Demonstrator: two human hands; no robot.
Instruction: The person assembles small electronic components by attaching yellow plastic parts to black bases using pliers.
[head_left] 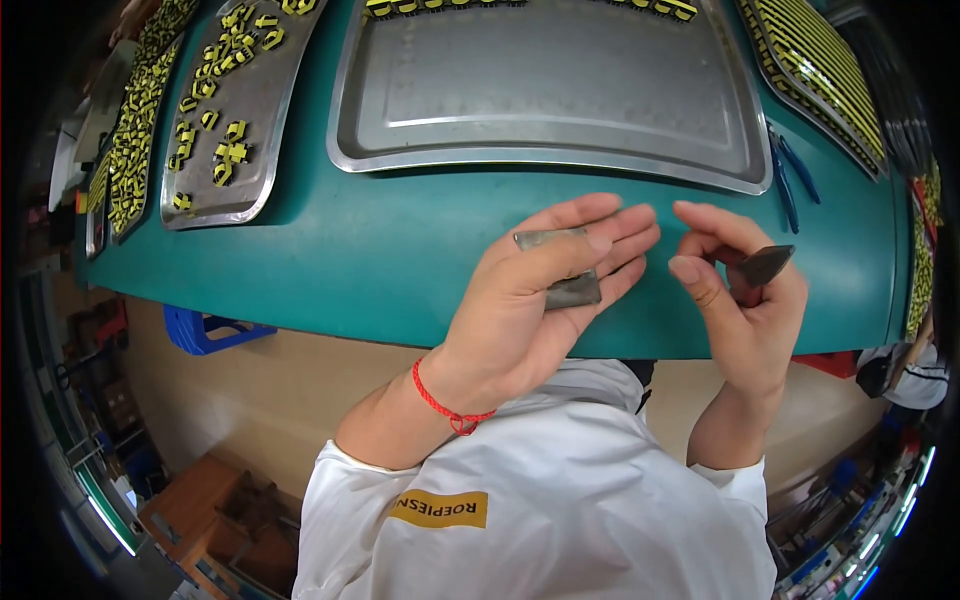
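Observation:
My left hand (545, 285) is turned palm up over the front of the green table (270, 270). Its thumb lies across a grey, flat metal-looking piece (573, 292), pressing it to the palm; the thumb hides its middle. To the right, my right hand (745, 300) has its lower fingers curled around a tool with a dark, wedge-shaped flat end (765, 265) and a reddish part inside the grip. Thumb and index finger of that hand are apart, with nothing between their tips. The hands do not touch each other.
A large metal tray (550, 100) lies ahead, yellow-and-black parts (640, 8) lined along its far side. More such parts fill trays at left (225, 150) and right (815, 70). Blue-handled pliers (795, 175) lie beside the large tray. A blue stool (205, 330) stands below the table edge.

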